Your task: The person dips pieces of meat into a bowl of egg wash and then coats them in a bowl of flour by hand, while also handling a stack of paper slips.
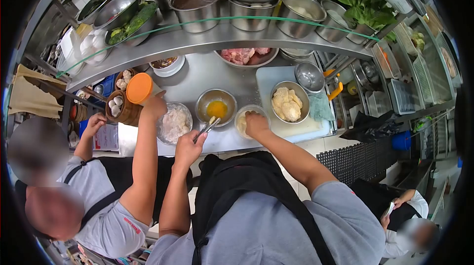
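My left hand point(187, 149) is closed around metal tongs point(207, 129), which reach over the rim of a metal bowl point(201, 103). At the tong tips is a small pale piece of food point(212, 120), beside yellow beaten egg point(217, 110) in that bowl. My right hand point(256, 125) reaches into a small bowl of pale crumbs or powder point(241, 123), its fingers bent down. What those fingers hold is hidden. To the right, a metal bowl point(276, 98) of pale battered-looking pieces point(287, 103) stands on a white cutting board point(266, 78).
Left, a co-worker's hand point(155, 105) is above a bowl of whitish food point(175, 122), near an orange lid point(139, 88) and bamboo steamers point(129, 112). Raw meat point(243, 56) lies behind. A steel shelf point(197, 41) with several pots overhangs the counter. Another person point(395, 210) stands right.
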The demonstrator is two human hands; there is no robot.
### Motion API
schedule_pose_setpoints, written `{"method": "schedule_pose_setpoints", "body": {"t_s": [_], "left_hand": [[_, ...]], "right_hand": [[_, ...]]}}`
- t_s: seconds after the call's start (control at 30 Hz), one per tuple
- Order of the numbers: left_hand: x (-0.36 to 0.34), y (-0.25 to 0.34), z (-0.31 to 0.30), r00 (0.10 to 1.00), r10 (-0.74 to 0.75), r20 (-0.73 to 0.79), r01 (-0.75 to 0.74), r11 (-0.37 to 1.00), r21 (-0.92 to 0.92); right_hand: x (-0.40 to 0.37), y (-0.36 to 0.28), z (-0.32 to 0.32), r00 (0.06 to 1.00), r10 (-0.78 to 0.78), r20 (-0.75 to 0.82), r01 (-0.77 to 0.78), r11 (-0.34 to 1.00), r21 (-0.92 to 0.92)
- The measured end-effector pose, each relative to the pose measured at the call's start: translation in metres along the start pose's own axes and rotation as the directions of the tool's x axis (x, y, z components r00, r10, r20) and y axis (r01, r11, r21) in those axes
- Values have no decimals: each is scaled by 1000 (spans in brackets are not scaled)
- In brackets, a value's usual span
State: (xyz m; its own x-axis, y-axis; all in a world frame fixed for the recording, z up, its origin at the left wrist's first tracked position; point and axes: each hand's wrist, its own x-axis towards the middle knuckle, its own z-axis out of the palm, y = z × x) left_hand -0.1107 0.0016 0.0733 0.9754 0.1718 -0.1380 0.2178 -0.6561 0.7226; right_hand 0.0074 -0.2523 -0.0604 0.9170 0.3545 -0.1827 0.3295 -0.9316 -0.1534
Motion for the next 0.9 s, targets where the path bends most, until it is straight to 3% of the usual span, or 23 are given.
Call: {"method": "schedule_pose_setpoints", "body": {"t_s": [0.1,0.2,0.3,0.43,0.5,0.63,0.67,0.73,0.9], "left_hand": [[0,-2,-3,999,22,-23,-22,1000,0],[-1,-2,-6,999,-38,-4,38,999,-15],[-3,-4,-4,999,-26,-31,25,999,-42],[-3,-6,-2,1000,-7,-29,6,999,-41],[-2,-8,0,1000,-11,-12,10,999,-49],[-2,-10,3,999,46,-21,-46,999,-18],[-3,-8,1,1000,22,-19,-23,999,-32],[-1,-8,2,1000,-6,-15,5,999,-47],[-4,-8,8,1000,-10,-14,9,997,-77]], "right_hand": [[8,13,-24,994,14,106,-31,987,157],[29,32,-43,941,-146,306,67,965,254],[32,41,-60,952,-138,273,76,971,227],[28,32,-21,955,-161,249,90,958,273],[21,22,8,933,-81,349,-19,962,273],[19,17,-2,868,-94,488,-20,975,223],[16,15,-6,872,-92,481,-18,975,219],[-7,7,-7,996,-41,77,26,983,184],[-13,-8,-16,997,46,54,-51,995,90]]}}
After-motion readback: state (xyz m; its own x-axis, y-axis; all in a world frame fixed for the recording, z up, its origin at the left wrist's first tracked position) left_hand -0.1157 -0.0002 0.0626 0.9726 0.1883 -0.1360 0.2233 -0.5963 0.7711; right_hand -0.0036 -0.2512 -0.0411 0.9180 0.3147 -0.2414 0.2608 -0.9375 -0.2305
